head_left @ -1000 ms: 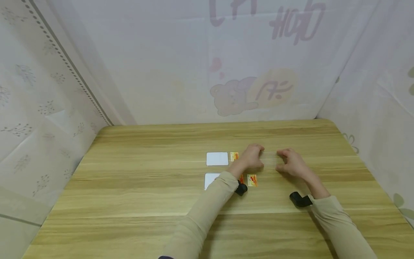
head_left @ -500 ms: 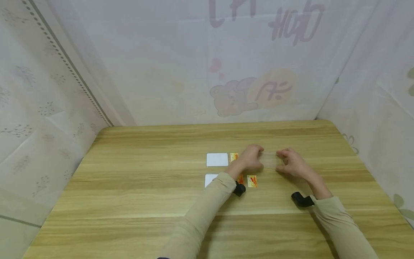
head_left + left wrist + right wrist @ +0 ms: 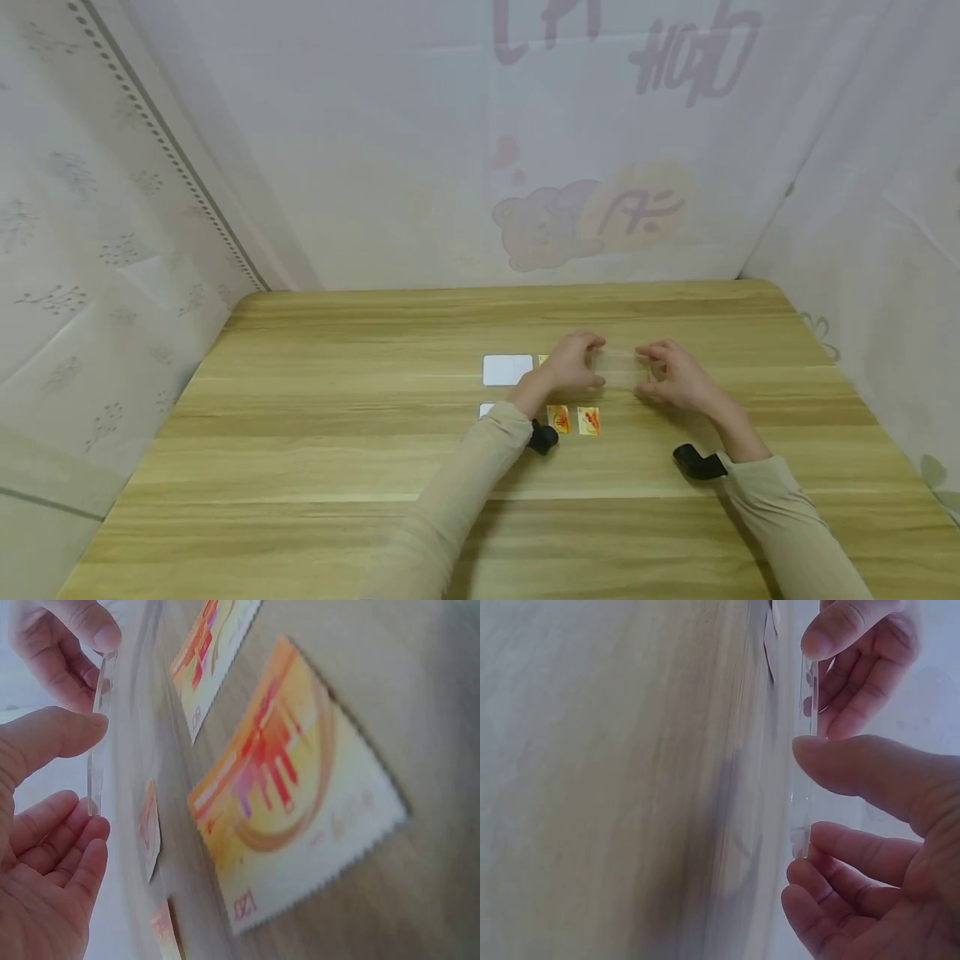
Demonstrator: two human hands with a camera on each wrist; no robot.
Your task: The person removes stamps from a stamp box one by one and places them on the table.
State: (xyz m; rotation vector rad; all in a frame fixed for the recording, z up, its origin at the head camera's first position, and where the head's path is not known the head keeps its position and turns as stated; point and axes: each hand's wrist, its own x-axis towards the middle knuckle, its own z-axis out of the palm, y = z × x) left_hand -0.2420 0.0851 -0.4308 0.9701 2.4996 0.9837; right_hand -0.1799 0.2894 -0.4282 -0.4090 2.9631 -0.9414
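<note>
Between both hands is a thin, clear, flat rectangular piece [image 3: 621, 369], see-through like plastic or glass, held just above the table. My left hand [image 3: 567, 364] pinches its left end between thumb and fingers. At its right end, my right hand [image 3: 681, 379] grips it the same way. The right wrist view shows the clear piece [image 3: 802, 787] edge-on, with the thumbs on one face. Below and beside the left hand lie several small orange-and-yellow stamps; one stamp [image 3: 285, 787] with toothed edges is large in the left wrist view, and another stamp [image 3: 588, 421] lies in the front row.
A white rounded card [image 3: 507, 370] lies left of the left hand. A second white card [image 3: 487, 410], partly hidden by the left sleeve, is nearer. Black camera mounts [image 3: 697, 462] stick out from the wrists. Patterned cloth [image 3: 390, 167] hangs behind the wooden table [image 3: 337, 417].
Both hands have shifted slightly left with the clear piece, the left more. A front-row stamp is now less covered by the left arm, while the back stamp is more covered.
</note>
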